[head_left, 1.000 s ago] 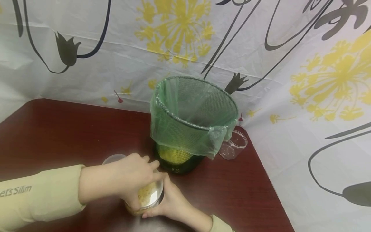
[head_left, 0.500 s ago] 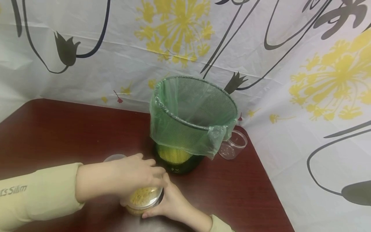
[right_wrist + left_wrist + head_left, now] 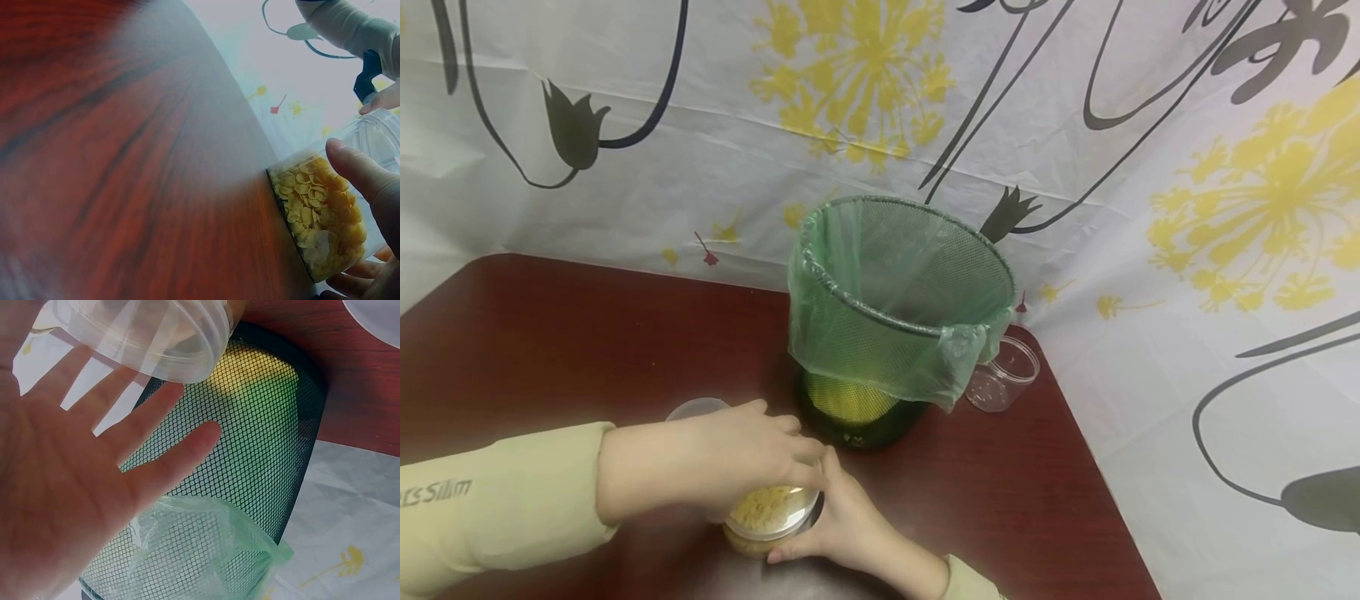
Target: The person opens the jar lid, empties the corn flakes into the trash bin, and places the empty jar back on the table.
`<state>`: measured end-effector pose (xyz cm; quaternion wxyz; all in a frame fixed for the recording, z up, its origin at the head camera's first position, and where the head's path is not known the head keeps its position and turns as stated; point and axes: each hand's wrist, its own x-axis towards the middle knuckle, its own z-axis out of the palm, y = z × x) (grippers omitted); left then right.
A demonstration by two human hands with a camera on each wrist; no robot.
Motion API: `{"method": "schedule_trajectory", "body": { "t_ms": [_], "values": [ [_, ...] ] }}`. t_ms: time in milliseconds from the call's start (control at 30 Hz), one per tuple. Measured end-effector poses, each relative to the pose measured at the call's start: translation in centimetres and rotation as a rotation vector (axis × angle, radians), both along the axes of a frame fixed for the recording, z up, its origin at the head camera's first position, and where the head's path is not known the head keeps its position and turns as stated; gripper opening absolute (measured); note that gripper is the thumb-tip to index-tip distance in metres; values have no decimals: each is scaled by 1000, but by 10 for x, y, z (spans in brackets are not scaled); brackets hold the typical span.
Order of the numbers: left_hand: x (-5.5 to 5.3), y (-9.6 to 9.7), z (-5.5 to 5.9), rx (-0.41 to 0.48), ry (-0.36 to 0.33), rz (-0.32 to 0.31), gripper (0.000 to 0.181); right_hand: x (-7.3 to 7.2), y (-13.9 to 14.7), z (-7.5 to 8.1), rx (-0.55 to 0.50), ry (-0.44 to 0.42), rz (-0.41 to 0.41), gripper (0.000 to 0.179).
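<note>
A clear plastic jar (image 3: 767,512) with pale yellow flakes (image 3: 322,219) stands near the front of the table. My right hand (image 3: 857,510) grips it from the right side; in the right wrist view the thumb lies along the wall and fingers show beneath. My left hand (image 3: 730,457) reaches over the jar from the left and hides part of its top. In the left wrist view that hand (image 3: 75,469) has its fingers spread and nearly straight, some of the tips right at the jar's clear rim (image 3: 203,356). From the head its thumb is hidden.
A mesh wastebasket (image 3: 880,333) with a green bag over its rim stands just beyond the hands. An open clear jar (image 3: 1000,392) lies behind it at the right. A round clear plastic piece (image 3: 696,407) shows behind the left wrist. Patterned white cloth (image 3: 700,125) hangs around the table.
My left hand has shifted slightly back to the left, and its thumb no longer shows on the jar's near side. More of the flakes show now. The right hand has stayed put.
</note>
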<state>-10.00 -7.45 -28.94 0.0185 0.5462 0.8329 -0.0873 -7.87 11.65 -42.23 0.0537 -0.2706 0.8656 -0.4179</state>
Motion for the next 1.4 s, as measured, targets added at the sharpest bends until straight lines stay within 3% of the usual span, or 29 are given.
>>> {"method": "schedule_trajectory", "body": {
  "t_ms": [300, 533, 733, 967, 1400],
  "values": [
    [-1, 3, 1, -7, -8, 25, 89, -1, 0, 0, -7, 3, 2, 103],
    [0, 6, 3, -41, -12, 87, 90, -2, 0, -2, -24, 15, 11, 98],
    [1, 7, 2, -40, 38, 110, 92, -2, 0, -3, -27, 1, 8, 99],
    [0, 7, -2, 2, 74, 123, 81, -2, 0, -2, -32, -47, 1, 104],
    [2, 7, -7, 45, 126, 144, 81, -2, 1, -2, -43, -38, 18, 103]
  ]
}}
